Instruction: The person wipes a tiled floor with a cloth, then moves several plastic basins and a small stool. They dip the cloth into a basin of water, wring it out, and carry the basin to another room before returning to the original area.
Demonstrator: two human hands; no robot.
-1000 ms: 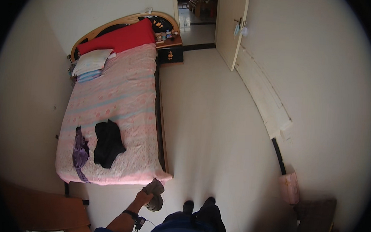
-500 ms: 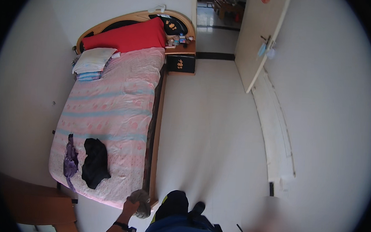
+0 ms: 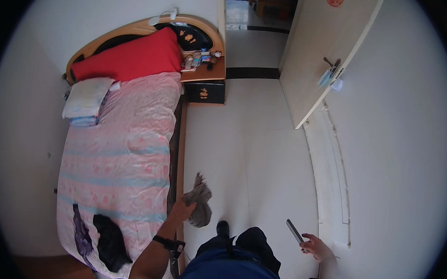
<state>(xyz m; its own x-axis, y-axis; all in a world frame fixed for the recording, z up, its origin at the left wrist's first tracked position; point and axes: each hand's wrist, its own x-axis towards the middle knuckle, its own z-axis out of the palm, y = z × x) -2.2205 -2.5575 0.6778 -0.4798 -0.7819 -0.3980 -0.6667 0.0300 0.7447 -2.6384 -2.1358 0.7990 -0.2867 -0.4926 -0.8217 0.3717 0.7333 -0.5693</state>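
Observation:
Bunched in my left hand (image 3: 181, 210) is a crumpled grey-brown cloth (image 3: 200, 205), held just past the bed's right edge, its loose end sticking up and away from me. My right hand (image 3: 316, 247), off to the right above the floor, has its fingers closed around a thin dark phone (image 3: 294, 232), seen nearly edge-on. A black garment (image 3: 108, 242) lies on the near end of the pink-and-blue bedspread (image 3: 124, 169). Beside it, on its left, is a crumpled purple garment (image 3: 82, 230). Neither hand touches these two.
The bed carries a long red bolster (image 3: 131, 57) and a stack of folded bedding (image 3: 88, 98). A nightstand (image 3: 205, 91) with small items stands by the headboard (image 3: 107, 25). An open door (image 3: 325, 59) is at the far right; pale floor (image 3: 243, 156) runs between bed and right wall.
My left hand has carried the cloth forward and right, off the bed's near corner. My right hand, blurred before, has come further into view with the phone. The view has shifted.

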